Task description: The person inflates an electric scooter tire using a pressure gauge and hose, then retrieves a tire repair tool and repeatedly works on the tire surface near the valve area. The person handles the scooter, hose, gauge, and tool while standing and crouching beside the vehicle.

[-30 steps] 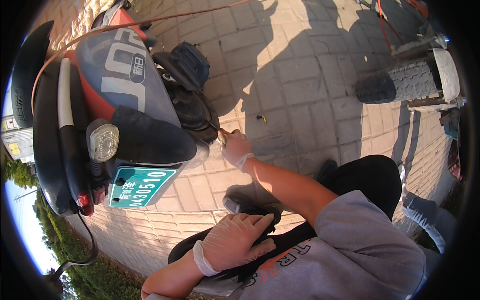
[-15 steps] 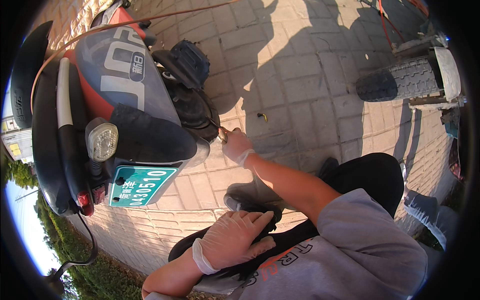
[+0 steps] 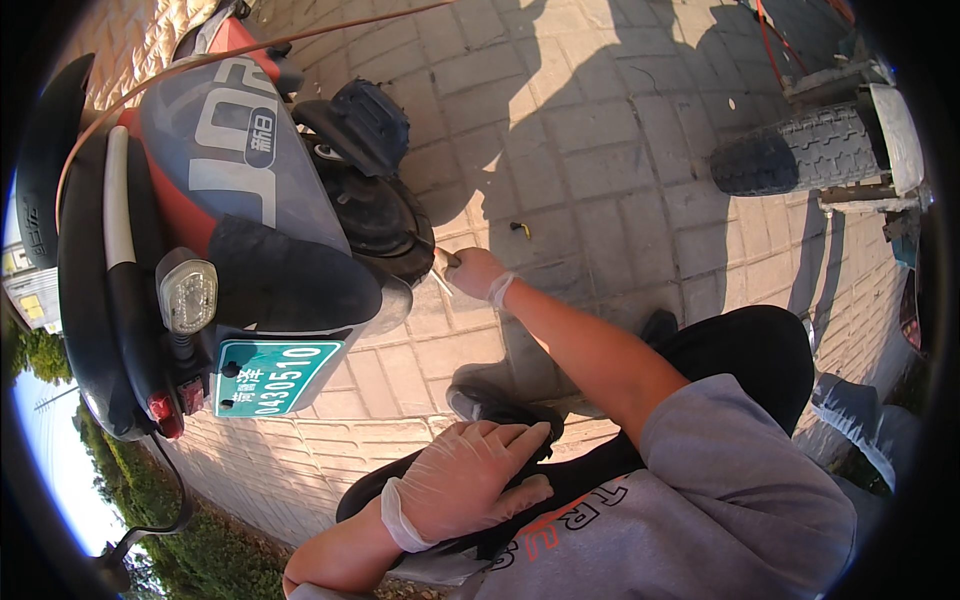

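My right hand [image 3: 478, 272], in a clear thin glove, is closed round a metal tool [image 3: 446, 262] at the edge of the black wheel [image 3: 392, 232] of a grey and red scooter [image 3: 186, 136]. Its fingers are turned away, so the tool's shape is partly hidden. My left hand [image 3: 465, 480], also gloved, lies on my dark-clad leg with its fingers stretched out, holding nothing. A small black and yellow piece [image 3: 520, 228] lies on the paving just beyond my right hand. A green plate [image 3: 275, 376] hangs on the scooter's near end.
An orange hose [image 3: 175, 68] runs across the scooter. At right are another vehicle's tyre [image 3: 795, 155] with a metal frame and red cords [image 3: 768, 40]. Another person's pale-trousered leg [image 3: 860, 420] shows at lower right. Brick paving [image 3: 610, 150] lies between the vehicles; a hedge is at lower left.
My right hand, still on the tool, has moved slightly up and turned. The scooter sits slightly further left in the picture. My left hand stays on my leg.
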`<state>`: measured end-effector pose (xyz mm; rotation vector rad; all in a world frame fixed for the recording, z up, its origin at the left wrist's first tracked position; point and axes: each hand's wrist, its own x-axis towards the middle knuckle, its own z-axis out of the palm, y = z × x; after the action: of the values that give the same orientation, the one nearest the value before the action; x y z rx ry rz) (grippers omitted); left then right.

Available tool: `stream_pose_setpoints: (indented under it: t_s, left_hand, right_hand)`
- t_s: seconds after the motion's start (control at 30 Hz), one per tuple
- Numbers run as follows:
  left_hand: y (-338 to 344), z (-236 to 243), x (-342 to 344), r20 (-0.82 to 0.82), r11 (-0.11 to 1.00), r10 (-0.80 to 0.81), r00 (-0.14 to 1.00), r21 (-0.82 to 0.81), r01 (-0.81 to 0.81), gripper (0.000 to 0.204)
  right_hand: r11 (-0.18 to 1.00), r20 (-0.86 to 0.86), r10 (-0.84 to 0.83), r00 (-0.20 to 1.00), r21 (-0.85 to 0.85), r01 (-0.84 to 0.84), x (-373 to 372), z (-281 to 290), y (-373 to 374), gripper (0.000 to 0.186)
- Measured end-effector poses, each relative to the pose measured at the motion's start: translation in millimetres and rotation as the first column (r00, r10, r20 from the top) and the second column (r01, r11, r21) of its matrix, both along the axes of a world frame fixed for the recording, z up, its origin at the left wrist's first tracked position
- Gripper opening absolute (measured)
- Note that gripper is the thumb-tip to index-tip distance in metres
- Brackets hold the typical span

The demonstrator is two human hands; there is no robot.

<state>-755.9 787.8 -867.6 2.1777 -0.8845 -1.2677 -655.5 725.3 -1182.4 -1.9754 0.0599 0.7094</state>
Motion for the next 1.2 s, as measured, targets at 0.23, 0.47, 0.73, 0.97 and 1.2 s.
stream_pose_setpoints:
  t_s: [0.23, 0.47, 0.73, 0.97, 1.2]
  left_hand:
    - [-5.8, -0.8, 2.5, 0.033, 1.0, -0.013, 0.999, -0.025, 0.013, 0.059]
    - [-11.1, -0.2, 4.0, -0.013, 1.0, 0.012, 1.0, -0.003, -0.012, 0.059]
    - [-23.1, 0.8, 6.4, -0.031, 0.997, 0.042, 0.999, 0.062, -0.04, 0.06]
    - [-31.7, -2.7, 6.9, -0.075, 0.992, 0.087, 0.993, 0.098, -0.08, 0.06]
    - [-37.2, -3.9, 4.5, -0.081, 0.986, 0.13, 0.988, 0.116, -0.12, 0.059]
  right_hand:
    - [0.993, -0.13, 0.051, 0.99, 0.108, -0.037, 9.6, 2.6, -11.6, 0.038]
    - [0.965, -0.344, 0.063, 0.937, 0.26, 0.031, 22.9, 2.9, -18.0, 0.032]
    - [0.945, -0.4, 0.13, 0.907, 0.326, 0.009, 34.3, 3.1, -28.4, 0.028]
    - [0.928, -0.39, 0.194, 0.9, 0.369, -0.04, 36.4, -4.6, -33.2, 0.032]
    - [0.933, -0.301, 0.18, 0.937, 0.355, -0.065, 34.6, -28.4, -30.2, 0.036]
